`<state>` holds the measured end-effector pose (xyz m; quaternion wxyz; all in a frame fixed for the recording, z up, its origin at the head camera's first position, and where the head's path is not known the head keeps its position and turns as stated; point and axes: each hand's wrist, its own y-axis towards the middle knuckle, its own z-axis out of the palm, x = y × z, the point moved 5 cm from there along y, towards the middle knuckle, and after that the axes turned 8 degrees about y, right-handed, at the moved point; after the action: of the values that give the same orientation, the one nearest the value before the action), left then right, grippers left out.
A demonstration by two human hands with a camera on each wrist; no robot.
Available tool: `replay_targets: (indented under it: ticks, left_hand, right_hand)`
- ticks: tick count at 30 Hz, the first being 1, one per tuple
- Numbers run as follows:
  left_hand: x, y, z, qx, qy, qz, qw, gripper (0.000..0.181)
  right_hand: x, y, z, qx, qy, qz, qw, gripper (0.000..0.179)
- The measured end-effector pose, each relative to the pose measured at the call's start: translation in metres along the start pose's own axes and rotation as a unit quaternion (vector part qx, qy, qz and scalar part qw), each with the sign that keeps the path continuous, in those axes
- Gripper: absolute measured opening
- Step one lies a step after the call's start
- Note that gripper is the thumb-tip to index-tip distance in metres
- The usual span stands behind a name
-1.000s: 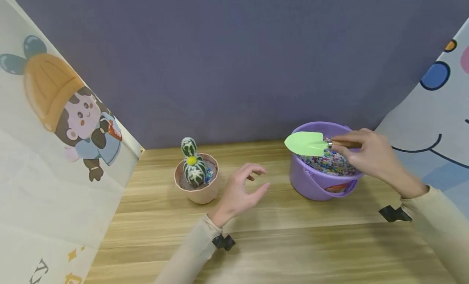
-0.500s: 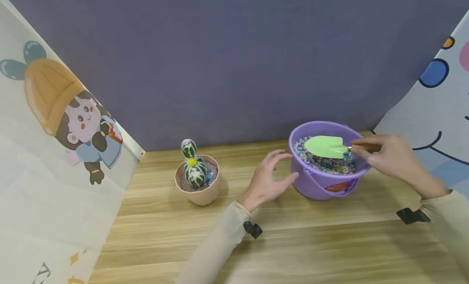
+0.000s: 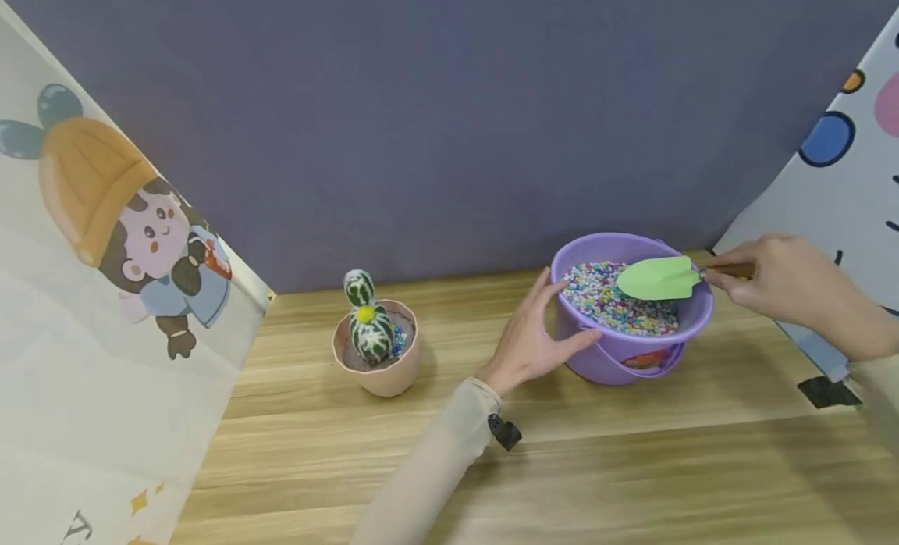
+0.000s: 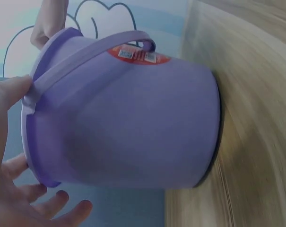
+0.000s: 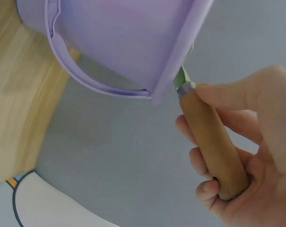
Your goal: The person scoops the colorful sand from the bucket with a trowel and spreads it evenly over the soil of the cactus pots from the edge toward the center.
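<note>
A purple bucket holds many small coloured beads. My left hand touches the bucket's left side, its thumb and fingertips spread along the rim; the left wrist view shows the thumb right by the handle's joint. In my right hand is a hand trowel, gripped by its wooden handle, with the thumb near the metal collar. The trowel's light green blade lies over the beads, inside the bucket's outline. From the right wrist, the bucket wall hides most of the blade.
A pink flowerpot with a small cactus and a few blue beads stands left on the wooden table. A dark grey panel rises behind. Cartoon-printed side panels flank the table, the left one close to the pot.
My left hand has moved right from near the flowerpot to the bucket's rim. My right hand has drawn the trowel rightward, from over the bucket's left rim to over the beads.
</note>
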<state>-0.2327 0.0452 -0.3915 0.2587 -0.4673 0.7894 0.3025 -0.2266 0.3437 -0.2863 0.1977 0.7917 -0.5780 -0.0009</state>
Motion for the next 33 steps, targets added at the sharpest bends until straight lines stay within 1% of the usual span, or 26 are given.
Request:
replay_targets:
  ticks: [3,5,9,12,15,19,23,27,31,33]
  left_hand:
    - [0.002,0.001,-0.002,-0.001,-0.008,0.006,0.9999,0.092]
    - [0.003,0.002,-0.003,-0.002,-0.013,0.013,0.9998,0.091]
    - [0.004,0.003,-0.002,0.001,-0.022,0.025,0.9994,0.09]
    - [0.004,0.004,-0.002,0.004,-0.019,0.034,0.9993,0.09]
    - [0.004,0.005,-0.001,0.005,-0.012,0.039,0.9992,0.091]
    - [0.005,0.006,-0.003,0.002,-0.01,0.037,0.9993,0.091]
    - [0.006,0.006,-0.005,0.0,-0.012,0.03,0.9995,0.09]
    - [0.006,0.007,-0.006,0.004,-0.009,0.026,0.9996,0.088]
    - [0.007,0.006,-0.007,0.004,-0.01,0.029,0.9995,0.089]
    - [0.008,0.006,-0.007,0.003,-0.013,0.029,0.9995,0.09]
  right_hand:
    - [0.003,0.001,-0.002,-0.006,-0.017,-0.022,0.9996,0.019]
    - [0.006,0.003,0.0,-0.012,-0.028,-0.04,0.9987,0.019]
    - [0.011,0.008,0.013,-0.024,-0.026,-0.065,0.9972,0.018]
    - [0.015,0.012,0.026,-0.021,-0.007,-0.072,0.9971,0.019]
    - [0.018,0.014,0.037,-0.019,0.014,-0.07,0.9973,0.019]
    - [0.02,0.017,0.044,-0.019,0.048,-0.062,0.9967,0.017]
    - [0.02,0.019,0.05,-0.001,0.08,-0.054,0.9953,0.017]
    - [0.016,0.018,0.046,0.003,0.081,-0.041,0.9959,0.017]
    - [0.009,0.016,0.038,0.009,0.083,-0.014,0.9964,0.019]
    - [0.004,0.014,0.035,0.02,0.095,0.013,0.9952,0.022]
